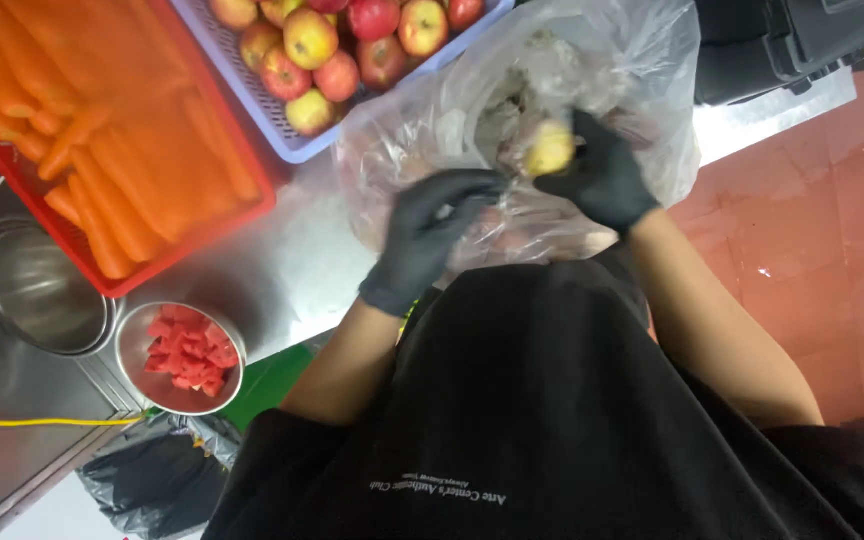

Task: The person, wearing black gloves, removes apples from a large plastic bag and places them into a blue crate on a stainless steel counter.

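Both my hands wear black gloves and are over a clear plastic bag [642,90] of peelings on the steel counter. My right hand [602,175] grips a pale yellow peeled fruit [550,150] at the bag's mouth. My left hand [427,235] is curled just left of it, fingers bent against the bag's front. I cannot tell whether it holds anything. My black top fills the bottom of the view.
A lilac basket [292,140] of red-yellow apples [337,40] stands at the back. A red crate [192,225] of peeled carrots [112,140] is at the left. Nearer are an empty steel bowl [37,290] and a bowl of red fruit cubes [187,350]. Red floor lies at the right.
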